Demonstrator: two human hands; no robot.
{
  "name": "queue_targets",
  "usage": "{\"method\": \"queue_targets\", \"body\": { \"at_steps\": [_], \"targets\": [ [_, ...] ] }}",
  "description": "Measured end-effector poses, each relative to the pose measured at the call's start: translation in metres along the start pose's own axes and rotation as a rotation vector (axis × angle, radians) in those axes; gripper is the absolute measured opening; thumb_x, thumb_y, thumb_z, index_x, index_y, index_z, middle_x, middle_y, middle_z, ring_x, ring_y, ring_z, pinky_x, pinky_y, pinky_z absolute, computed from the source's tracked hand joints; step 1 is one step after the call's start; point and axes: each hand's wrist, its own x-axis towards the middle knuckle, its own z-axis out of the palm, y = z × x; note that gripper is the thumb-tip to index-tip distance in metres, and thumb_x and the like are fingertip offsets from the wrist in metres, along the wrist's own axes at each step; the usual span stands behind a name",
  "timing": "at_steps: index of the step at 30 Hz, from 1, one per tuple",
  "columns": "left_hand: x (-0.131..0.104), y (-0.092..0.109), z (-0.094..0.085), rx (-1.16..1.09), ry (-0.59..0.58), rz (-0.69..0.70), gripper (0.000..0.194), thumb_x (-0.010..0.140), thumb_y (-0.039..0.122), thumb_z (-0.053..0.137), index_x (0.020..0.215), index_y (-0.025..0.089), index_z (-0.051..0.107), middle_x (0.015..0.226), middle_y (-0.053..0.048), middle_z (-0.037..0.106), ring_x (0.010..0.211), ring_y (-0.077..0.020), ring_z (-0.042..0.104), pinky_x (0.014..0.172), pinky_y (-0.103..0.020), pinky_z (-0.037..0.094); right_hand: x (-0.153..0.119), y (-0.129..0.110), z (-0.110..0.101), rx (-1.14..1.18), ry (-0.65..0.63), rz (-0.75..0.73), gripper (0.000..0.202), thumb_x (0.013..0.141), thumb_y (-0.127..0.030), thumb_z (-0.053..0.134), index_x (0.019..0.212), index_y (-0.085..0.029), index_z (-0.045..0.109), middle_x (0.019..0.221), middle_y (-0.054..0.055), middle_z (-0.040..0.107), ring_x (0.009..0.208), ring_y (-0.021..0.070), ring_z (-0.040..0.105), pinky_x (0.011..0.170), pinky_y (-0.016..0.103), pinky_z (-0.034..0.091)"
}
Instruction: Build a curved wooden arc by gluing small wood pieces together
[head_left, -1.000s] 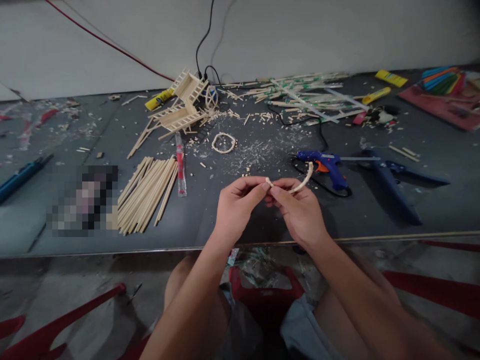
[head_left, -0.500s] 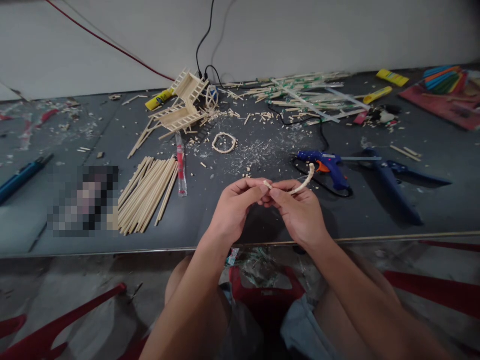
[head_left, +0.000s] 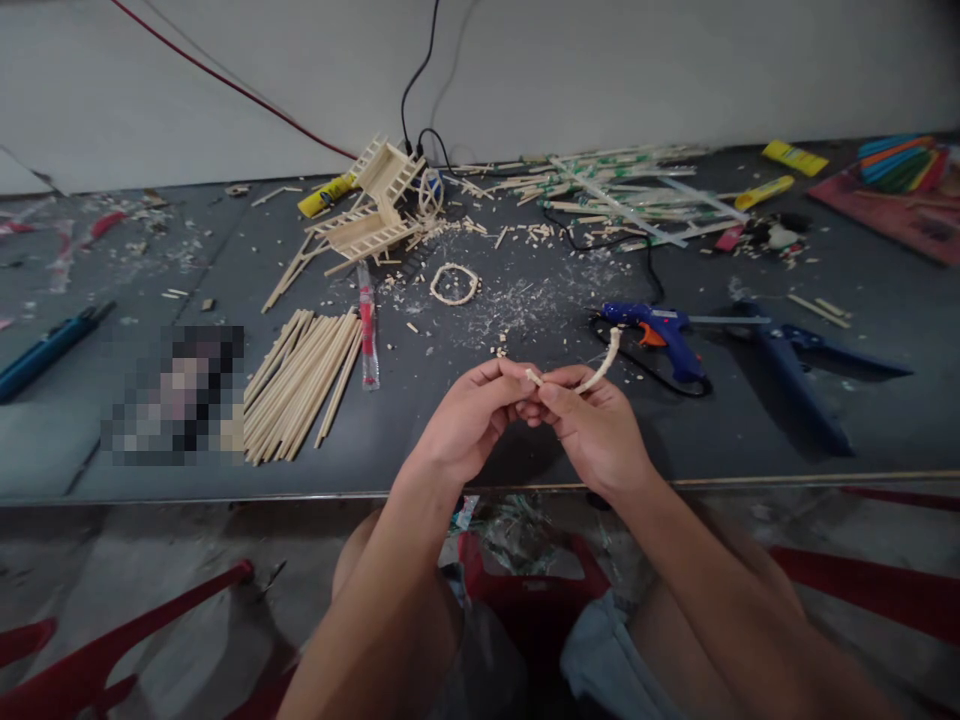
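Above the front of the dark table, my left hand (head_left: 472, 415) and my right hand (head_left: 600, 425) meet, fingertips pinched. Between them is a curved strip of short wooden stick pieces (head_left: 602, 372); one end arcs up past my right hand. Its other end shows at my left thumb, and the middle is hidden by the fingers. Beyond my hands a ring of small wooden pieces (head_left: 454, 285) lies flat on the table. To the right rests a blue hot glue gun (head_left: 660, 330) with a glue stick in its back.
Left of my hands lie a bundle of wooden sticks (head_left: 300, 385) and a red-and-clear plastic wrapper (head_left: 368, 330). A small wooden stick structure (head_left: 371, 215) stands behind them. Blue-handled cutters (head_left: 802, 370) lie right; packaged sticks (head_left: 622, 190) and wood scraps cover the back.
The view has shifted slightly, moving the table things a little to the right. Both hands stay pinched at the curved strip, whose raised end has tipped slightly left.
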Motion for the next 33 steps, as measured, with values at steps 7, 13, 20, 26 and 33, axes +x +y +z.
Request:
{"method": "queue_targets", "body": {
  "at_steps": [7,13,20,26,33],
  "targets": [
    [0.004,-0.006,-0.003,0.074,0.015,-0.007,0.003,0.072,0.015,0.063,0.069,0.017,0.063,0.062,0.002,0.059,0.056,-0.0086,0.053,0.06,-0.024,0.043,0.0,-0.006,0.002,-0.001,0.013,0.034,0.016,0.066,-0.032,0.079,0.075,-0.024,0.067,0.065,-0.005,0.068,0.056,0.0096,0.06,0.057,0.026,0.05],
    [0.008,-0.004,-0.015,0.192,0.136,0.089,0.009,0.075,0.026,0.064,0.075,0.017,0.065,0.07,0.0,0.062,0.062,-0.0098,0.054,0.06,-0.023,0.042,0.002,-0.013,-0.002,0.032,0.012,0.023,0.018,0.065,-0.033,0.079,0.074,-0.025,0.066,0.06,-0.006,0.065,0.056,0.0098,0.058,0.056,0.026,0.046],
    [0.017,0.007,-0.057,0.909,0.528,0.442,0.016,0.077,0.028,0.061,0.086,0.018,0.071,0.067,0.0,0.063,0.061,-0.0121,0.052,0.061,-0.024,0.039,0.004,-0.018,-0.013,-0.024,0.05,0.003,0.012,0.072,-0.029,0.074,0.079,-0.024,0.066,0.063,-0.005,0.064,0.059,0.0096,0.057,0.057,0.025,0.043],
    [0.018,0.021,-0.086,1.057,0.719,0.6,0.024,0.082,0.025,0.054,0.099,0.016,0.069,0.083,-0.005,0.071,0.075,-0.0158,0.062,0.074,-0.027,0.044,0.003,-0.019,-0.021,-0.078,0.112,0.025,0.014,0.07,-0.029,0.075,0.079,-0.022,0.066,0.066,-0.004,0.065,0.061,0.0092,0.058,0.056,0.024,0.043],
    [0.01,0.023,-0.073,1.136,0.783,0.682,0.025,0.078,0.013,0.052,0.093,0.017,0.07,0.08,-0.002,0.067,0.069,-0.0125,0.056,0.068,-0.025,0.042,0.006,-0.02,-0.034,-0.148,0.166,0.08,0.022,0.068,-0.031,0.077,0.084,-0.021,0.066,0.072,-0.002,0.07,0.063,0.0091,0.062,0.06,0.023,0.045]
  ]
}}
